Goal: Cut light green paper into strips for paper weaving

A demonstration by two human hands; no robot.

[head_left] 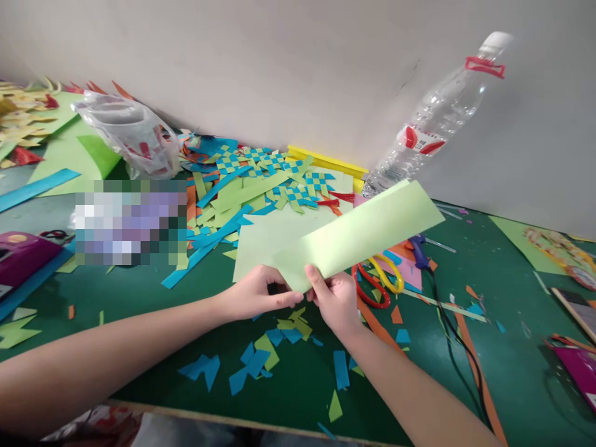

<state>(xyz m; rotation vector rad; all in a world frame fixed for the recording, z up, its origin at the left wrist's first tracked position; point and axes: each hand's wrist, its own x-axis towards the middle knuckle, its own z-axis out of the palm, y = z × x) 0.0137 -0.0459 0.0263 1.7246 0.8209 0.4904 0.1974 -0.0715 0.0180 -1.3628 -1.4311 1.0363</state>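
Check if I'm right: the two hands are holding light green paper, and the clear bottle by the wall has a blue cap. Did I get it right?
Almost! The cap is white, not blue; the head view shows it. The left hand and right hand are holding light green paper, and the clear bottle is by the wall.

1. A clear plastic bottle (437,108) with a white cap is slanting across the upper right, in front of a pale wall (279,62).
2. A translucent plastic bag (161,152) is wrapping a white cup (121,115) at the upper left.
3. A magenta object (25,264), its kind unclear, is lying at the left edge.
4. Another magenta object (575,372) is lying at the lower right edge, partly cut off.
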